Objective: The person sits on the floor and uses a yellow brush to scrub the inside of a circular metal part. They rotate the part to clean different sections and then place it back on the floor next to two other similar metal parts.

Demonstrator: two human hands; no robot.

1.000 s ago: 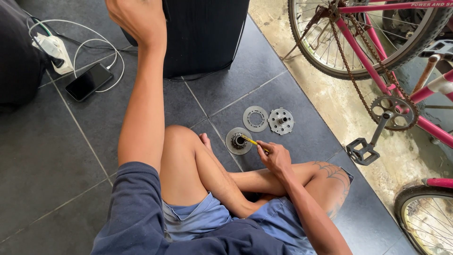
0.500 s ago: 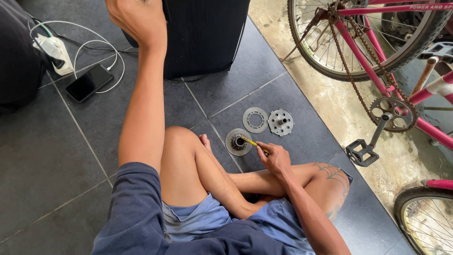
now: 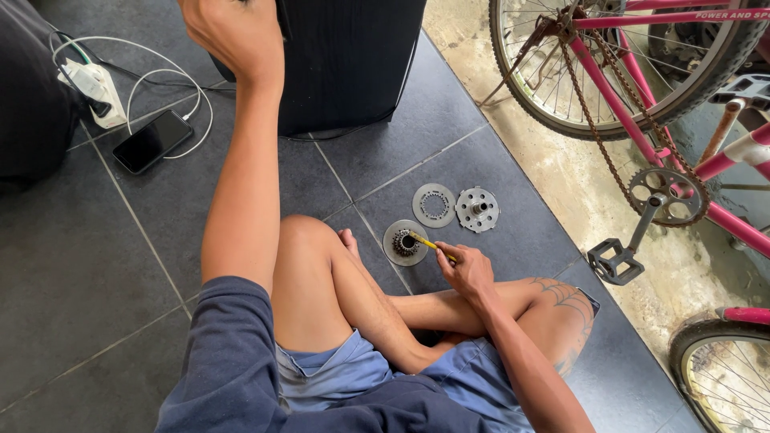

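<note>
- Person's sitting cross-legged on a dark tiled floor [image 3: 72, 273], seen from the head camera looking down.
- Right hand [image 3: 467, 271] is closed around a small yellow-handled tool [image 3: 427, 243], pinched like a pencil. The tip is poking into the middle of a round gear cluster [image 3: 403, 242] that sits flat on the tile, just off the person's foot.
- Left hand [image 3: 233, 36] is stretched way out to the far side, up against the near left corner of a big black box [image 3: 349, 56]. Fingers are curled over at the top edge of the frame, so can't tell whether it's actually gripping anything.
- Just past the gear cluster, a bit to the right, there are two more round parts lying flat side by side: a thin toothed disc [image 3: 434, 205] with a big hole in it, and right of it a metal disc [image 3: 477, 209] with small holes and a hub in the middle. They look touching or nearly so.
- Far left: a black phone [image 3: 152, 141] lying screen-up, with a white cable [image 3: 172, 80] looped around it going to a white power strip [image 3: 95, 84].
- Right side: a pink bicycle [image 3: 642, 88] with its chain, chainring and black pedal [image 3: 615, 261] on the lighter concrete strip.
- No bins or trays here, everything's loose on the floor.
</note>
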